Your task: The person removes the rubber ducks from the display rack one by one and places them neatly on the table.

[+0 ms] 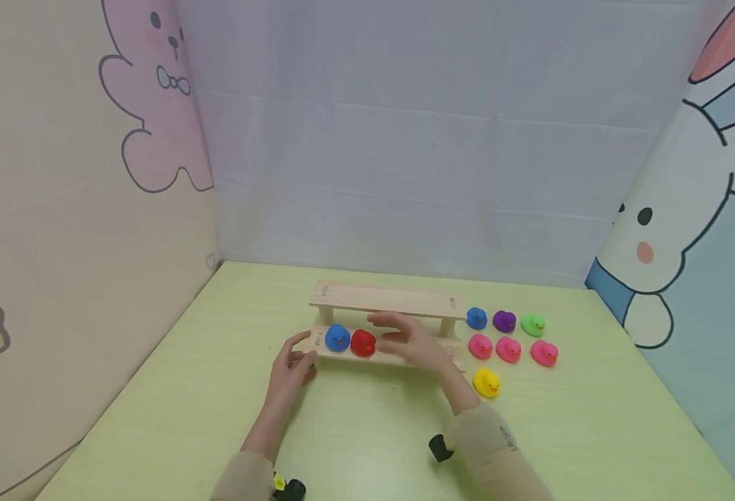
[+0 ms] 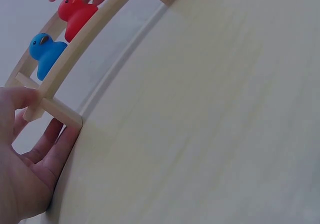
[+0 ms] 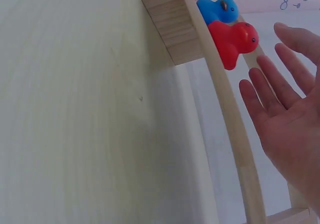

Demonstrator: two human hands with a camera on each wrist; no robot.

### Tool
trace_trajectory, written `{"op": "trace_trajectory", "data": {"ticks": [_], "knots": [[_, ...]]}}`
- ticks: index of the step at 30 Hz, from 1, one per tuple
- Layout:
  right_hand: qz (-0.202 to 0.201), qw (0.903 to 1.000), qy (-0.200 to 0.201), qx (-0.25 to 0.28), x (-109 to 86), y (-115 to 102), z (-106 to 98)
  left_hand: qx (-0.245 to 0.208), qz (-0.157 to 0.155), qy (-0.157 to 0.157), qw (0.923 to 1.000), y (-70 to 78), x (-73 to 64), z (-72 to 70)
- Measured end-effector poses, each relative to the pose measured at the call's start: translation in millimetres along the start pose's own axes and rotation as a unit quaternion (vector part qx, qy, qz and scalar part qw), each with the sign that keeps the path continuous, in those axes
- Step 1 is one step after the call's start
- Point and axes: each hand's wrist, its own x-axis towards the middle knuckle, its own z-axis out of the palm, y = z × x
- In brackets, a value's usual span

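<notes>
A small two-step wooden stand [image 1: 387,298] holds a blue rubber duck [image 1: 337,338] and a red rubber duck [image 1: 363,343] side by side at the left of its lower step. At that step's left end is my left hand [image 1: 288,372]; in the left wrist view its thumb lies on the plank's end and its fingers reach below, beside the leg. My right hand [image 1: 414,342] hovers over the lower step, just right of the red duck. Its fingers [image 3: 272,91] are spread and hold nothing, apart from the duck in the right wrist view.
Right of the stand lie loose ducks: a blue one [image 1: 476,318], a purple one [image 1: 504,321], a green one [image 1: 532,324], three pink ones [image 1: 508,349] in a row and a yellow one [image 1: 487,383] nearer me. Cloth walls [image 1: 405,139] border the table [image 1: 367,438].
</notes>
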Motion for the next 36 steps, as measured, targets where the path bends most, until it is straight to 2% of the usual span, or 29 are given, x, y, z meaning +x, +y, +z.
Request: {"op": "trace_trajectory", "data": {"ticks": [7,17,27,36], "knots": [[0.011,0.9992,-0.014,0.037,3.3,7,14,-0.004,-0.003,0.002,1.0,1.4,-1.4,-0.3],[0.008,0.9988,-0.031,0.037,9.4,14,16,-0.005,0.007,0.0,1.0,0.9,-1.8,-1.9],[-0.013,0.9994,-0.013,-0.029,6.2,15,16,-0.005,0.0,-0.002,1.0,1.2,-1.8,-0.7],[0.013,0.9984,-0.005,-0.055,7.5,15,18,-0.007,-0.002,-0.001,1.0,-0.4,-1.3,-0.8]]}}
